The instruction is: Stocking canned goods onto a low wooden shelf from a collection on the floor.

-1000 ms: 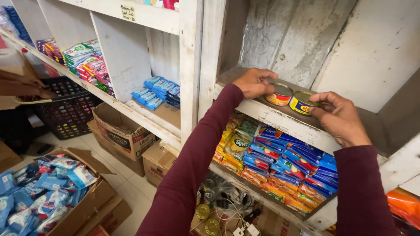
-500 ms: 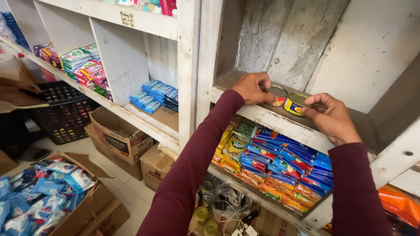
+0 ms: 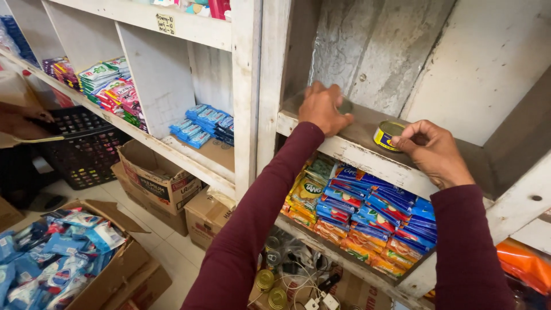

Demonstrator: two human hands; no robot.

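Note:
My left hand (image 3: 322,108) rests palm down on a small round can (image 3: 345,106) at the left end of a worn white wooden shelf (image 3: 367,158); only the can's edge shows under the fingers. My right hand (image 3: 433,150) grips a yellow and blue flat can (image 3: 388,135) that stands on the same shelf to the right. Both arms wear dark maroon sleeves. The two cans are apart from each other.
Below the shelf lie stacks of colourful sachets (image 3: 367,215). Blue packets (image 3: 204,124) sit in the left compartment. Cardboard boxes (image 3: 158,179), a box of blue packs (image 3: 63,252), a black basket (image 3: 80,143) and loose cans (image 3: 270,287) are on the floor. Another person's hand (image 3: 20,120) is at far left.
My left hand slid its can to the left end of the shelf. The right hand stays on the yellow can, so the two cans are now farther apart.

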